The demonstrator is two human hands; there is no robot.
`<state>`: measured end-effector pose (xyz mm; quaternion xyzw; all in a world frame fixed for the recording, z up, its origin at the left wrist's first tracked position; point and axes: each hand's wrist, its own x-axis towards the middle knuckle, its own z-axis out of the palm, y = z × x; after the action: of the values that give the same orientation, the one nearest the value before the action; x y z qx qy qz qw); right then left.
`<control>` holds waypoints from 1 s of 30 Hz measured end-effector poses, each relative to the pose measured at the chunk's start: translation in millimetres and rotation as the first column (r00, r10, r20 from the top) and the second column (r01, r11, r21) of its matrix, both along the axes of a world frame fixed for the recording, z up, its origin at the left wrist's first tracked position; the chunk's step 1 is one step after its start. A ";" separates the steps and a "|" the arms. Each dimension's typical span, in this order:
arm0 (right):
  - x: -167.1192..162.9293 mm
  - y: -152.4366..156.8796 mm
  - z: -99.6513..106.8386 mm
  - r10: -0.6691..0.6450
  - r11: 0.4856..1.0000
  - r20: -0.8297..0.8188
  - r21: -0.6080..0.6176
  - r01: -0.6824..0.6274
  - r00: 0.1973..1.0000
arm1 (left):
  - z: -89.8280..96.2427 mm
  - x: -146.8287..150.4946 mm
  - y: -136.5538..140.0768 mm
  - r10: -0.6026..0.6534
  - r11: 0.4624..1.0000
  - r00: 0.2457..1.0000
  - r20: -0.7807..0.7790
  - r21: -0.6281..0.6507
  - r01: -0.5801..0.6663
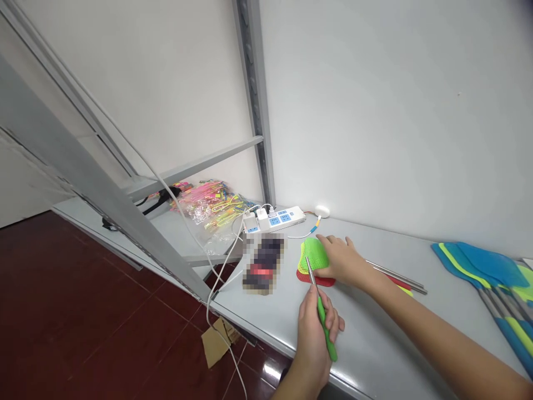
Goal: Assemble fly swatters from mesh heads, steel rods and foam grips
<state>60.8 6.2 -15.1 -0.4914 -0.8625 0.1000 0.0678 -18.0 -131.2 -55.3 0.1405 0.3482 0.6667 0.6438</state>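
Note:
My left hand is closed around the green grip of a telescopic handle. Its slim metal rod points up and away, with the tip over the mesh pieces. My right hand spans a green mesh fly swatter head, thumb on the near side and fingers on the far edge. Beneath the green piece, a yellow swatter head and a red swatter head show at the edges. The rod's tip overlaps the green mesh in view; I cannot tell whether they touch.
Metal rods with coloured grips lie beyond my right forearm. Blue and yellow fly swatters are stacked at the right. A power strip, a blurred phone-like object and bagged colourful items sit left. A rack post and white cable stand nearby.

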 end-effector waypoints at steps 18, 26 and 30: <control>139.3 -82.9 20.3 -0.506 0.822 -0.757 -0.569 0.035 -0.413 | 16.6 48.6 -19.8 -0.324 0.813 0.504 -0.800 0.037 0.581; 159.5 -110.6 -17.0 -0.443 0.866 -0.852 -0.487 0.111 -0.279 | 18.3 43.7 -18.7 -0.409 0.751 0.388 -0.826 -0.062 0.658; 163.0 -108.3 -19.6 -0.375 0.906 -0.909 -0.401 0.138 -0.180 | 17.5 44.0 -17.1 -0.430 0.724 0.330 -0.840 -0.103 0.682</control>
<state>223.8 -102.1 -34.7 -0.4177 -0.3905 0.4832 0.6630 26.0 -148.3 -37.9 0.6300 0.4402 0.2955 0.5675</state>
